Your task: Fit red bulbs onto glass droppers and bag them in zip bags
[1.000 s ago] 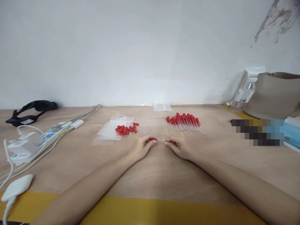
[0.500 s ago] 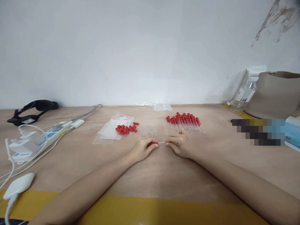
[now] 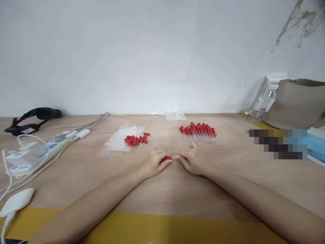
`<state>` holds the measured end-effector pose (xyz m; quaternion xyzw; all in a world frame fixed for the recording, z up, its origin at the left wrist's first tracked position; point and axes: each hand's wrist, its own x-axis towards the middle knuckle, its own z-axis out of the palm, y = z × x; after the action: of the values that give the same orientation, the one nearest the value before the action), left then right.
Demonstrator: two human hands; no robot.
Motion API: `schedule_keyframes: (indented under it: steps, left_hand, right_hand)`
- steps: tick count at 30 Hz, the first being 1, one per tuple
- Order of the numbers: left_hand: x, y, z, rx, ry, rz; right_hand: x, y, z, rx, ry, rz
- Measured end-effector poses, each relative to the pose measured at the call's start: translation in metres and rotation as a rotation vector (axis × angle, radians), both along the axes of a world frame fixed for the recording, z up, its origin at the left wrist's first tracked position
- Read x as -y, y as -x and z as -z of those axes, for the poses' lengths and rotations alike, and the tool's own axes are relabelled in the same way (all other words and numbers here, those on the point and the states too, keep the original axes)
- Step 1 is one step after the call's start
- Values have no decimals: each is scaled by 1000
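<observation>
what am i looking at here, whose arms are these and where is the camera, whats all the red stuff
There is no machine here: the two bare arms belong to one person, and the single camera sits on that person's head, looking forward and down, so you see the work as they do. The left hand pinches a red bulb, and the right hand pinches a clear tube whose end meets the bulb. On the wooden table beyond the hands lie a small pile of loose bulbs, a row of bare tubes, and to the right a bigger batch of finished droppers, tubes with red bulbs on. Clear plastic bags lie left of the pile. Far left is a power strip with white cables; at the right edge is a water bottle.
</observation>
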<state>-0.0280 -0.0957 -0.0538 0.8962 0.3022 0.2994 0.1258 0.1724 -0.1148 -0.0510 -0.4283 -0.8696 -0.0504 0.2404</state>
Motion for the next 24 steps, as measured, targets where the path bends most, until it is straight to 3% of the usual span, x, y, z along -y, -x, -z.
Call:
schedule_keyframes:
  steps: [5,10,13,15,18,24]
  left_hand:
    - [-1,-3,-2,23,5,-24]
    - [-7,1,-4,71,-57,-120]
    - [-18,15,-10,84,-165,-306]
    - [-26,27,-17,31,-187,-401]
    - [-33,41,-27,-74,-227,-509]
    - [-33,52,-30,-290,-309,-712]
  right_hand:
    - [1,2,-8,20,49,6]
    - [-2,-10,-28,-1,183,8]
    - [-15,-28,-41,-152,287,239]
    - [-28,-39,-48,-265,277,440]
    - [-52,-47,-50,-253,270,729]
    - [-89,-35,-30,-174,222,913]
